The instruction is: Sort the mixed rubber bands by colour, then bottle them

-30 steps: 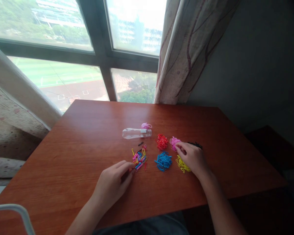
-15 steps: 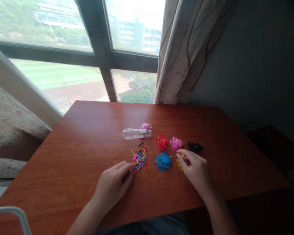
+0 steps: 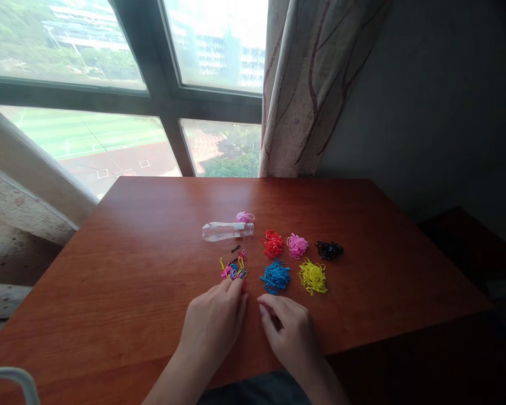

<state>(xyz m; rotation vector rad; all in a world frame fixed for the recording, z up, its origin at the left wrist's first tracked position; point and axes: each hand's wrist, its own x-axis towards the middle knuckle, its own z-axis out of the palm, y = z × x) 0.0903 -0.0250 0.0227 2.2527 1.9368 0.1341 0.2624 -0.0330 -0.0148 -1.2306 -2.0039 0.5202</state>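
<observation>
A mixed pile of small coloured loops [image 3: 233, 271], pink, yellow, blue and black, lies in front of my left hand [image 3: 217, 315]. That hand's fingers are bent down at the pile's near edge and hide part of it. A bit of red shows by the fingertips; what they grip I cannot make out. My right hand [image 3: 289, 323] rests just to the right, thumb and forefinger curled together, below the blue loops [image 3: 275, 277]. Anything between its fingertips is too small to see. Sorted heaps lie beyond: yellow loops [image 3: 313, 277], red loops [image 3: 272, 244], pink loops [image 3: 297, 246] and black loops [image 3: 329, 250].
A clear plastic bottle [image 3: 221, 231] lies on its side behind the mixed pile, with a pink item [image 3: 245, 216] beside its neck. One black piece [image 3: 235, 248] lies apart. The wooden table [image 3: 122, 281] meets a window and curtain [image 3: 307, 84]. A white rail [image 3: 14, 372] shows lower left.
My right hand has left the yellow loops and moved left and nearer to me. My left hand has shifted right, covering more of the mixed pile. The view has turned slightly right.
</observation>
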